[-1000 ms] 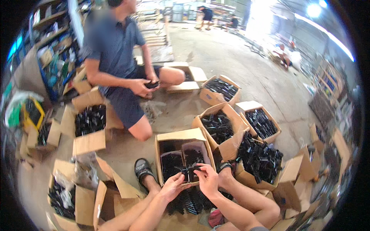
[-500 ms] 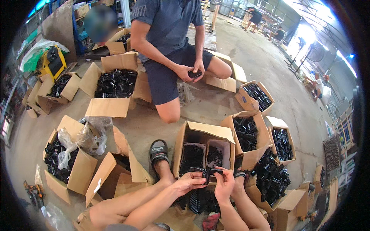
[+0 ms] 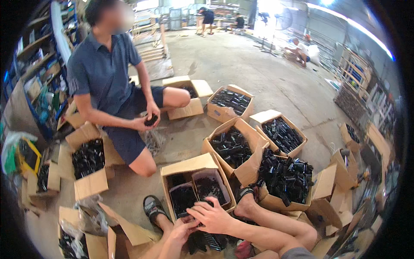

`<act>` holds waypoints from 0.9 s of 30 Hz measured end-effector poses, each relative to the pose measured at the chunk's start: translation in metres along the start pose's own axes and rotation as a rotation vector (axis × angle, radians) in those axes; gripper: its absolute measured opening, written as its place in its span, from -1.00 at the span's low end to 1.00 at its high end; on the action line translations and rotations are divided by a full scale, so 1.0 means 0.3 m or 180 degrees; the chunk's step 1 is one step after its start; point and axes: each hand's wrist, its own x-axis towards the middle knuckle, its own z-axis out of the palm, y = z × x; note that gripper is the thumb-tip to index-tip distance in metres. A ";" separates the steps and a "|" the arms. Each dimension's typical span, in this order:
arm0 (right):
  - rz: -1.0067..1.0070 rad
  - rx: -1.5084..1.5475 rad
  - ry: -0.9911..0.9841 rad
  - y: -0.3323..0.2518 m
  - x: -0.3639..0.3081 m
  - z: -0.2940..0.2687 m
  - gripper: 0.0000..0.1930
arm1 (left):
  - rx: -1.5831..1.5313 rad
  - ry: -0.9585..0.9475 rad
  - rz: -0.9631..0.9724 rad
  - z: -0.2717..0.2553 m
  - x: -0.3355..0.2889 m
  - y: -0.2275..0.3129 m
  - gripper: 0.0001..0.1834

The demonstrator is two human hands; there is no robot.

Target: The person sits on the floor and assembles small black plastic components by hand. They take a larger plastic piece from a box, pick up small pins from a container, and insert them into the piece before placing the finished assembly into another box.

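Note:
My left hand point(image 3: 183, 228) is closed on a black part point(image 3: 183, 214), probably a tube fitting, mostly hidden by the fingers. My right hand point(image 3: 212, 217) reaches over it from the right with bent fingers, also gripping; dark material shows at its fingertips. Both hands are at the near edge of an open cardboard box point(image 3: 189, 166). Inside that box, two smaller bins hold small black pieces point(image 3: 209, 186). Below my hands, a row of black parts point(image 3: 213, 241) lies between my legs, beside a red cloth point(image 3: 243, 250).
Cardboard boxes of black parts stand to the right: a heaped one point(image 3: 286, 179), one behind it point(image 3: 282, 134) and another point(image 3: 233, 146). Across from me a kneeling person point(image 3: 105, 73) holds a black part point(image 3: 151, 120). More boxes point(image 3: 90, 185) stand left; people work far off.
The view has swung right and up, so the boxes shift left in it. My right hand has moved over the left, covering the black fitting that showed between them before.

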 end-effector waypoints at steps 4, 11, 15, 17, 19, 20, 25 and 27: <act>-0.0214 -0.0010 -0.0065 0.013 -0.002 0.045 -0.28 | 0.0073 -0.0040 -0.0077 -0.027 -0.009 -0.009 -0.65; -0.0061 0.0169 0.0146 -0.008 -0.038 0.048 -0.42 | 0.0572 -0.0120 -0.0422 -0.074 0.027 -0.055 -0.53; -0.0068 0.0201 0.0129 -0.021 -0.051 0.062 -0.40 | 0.0502 -0.0105 -0.0341 -0.092 0.015 -0.079 -0.62; -0.0057 0.0249 0.0102 -0.024 -0.071 0.070 -0.40 | 0.0569 -0.0111 -0.0419 -0.091 0.027 -0.089 -0.61; -0.0096 0.0159 0.0164 -0.005 -0.088 0.055 -0.39 | 0.0647 -0.0112 -0.0555 -0.081 0.036 -0.091 -0.58; -0.0100 0.0126 0.0191 -0.002 -0.100 0.055 -0.39 | 0.0632 -0.0083 -0.0564 -0.079 0.030 -0.095 -0.59; -0.0150 0.0083 0.0302 -0.006 -0.126 0.065 -0.36 | 0.0788 -0.0113 -0.0583 -0.066 0.022 -0.107 -0.62; -0.0128 0.0203 0.0365 0.011 -0.125 0.073 -0.36 | 0.0862 -0.0110 -0.0570 -0.073 0.035 -0.113 -0.62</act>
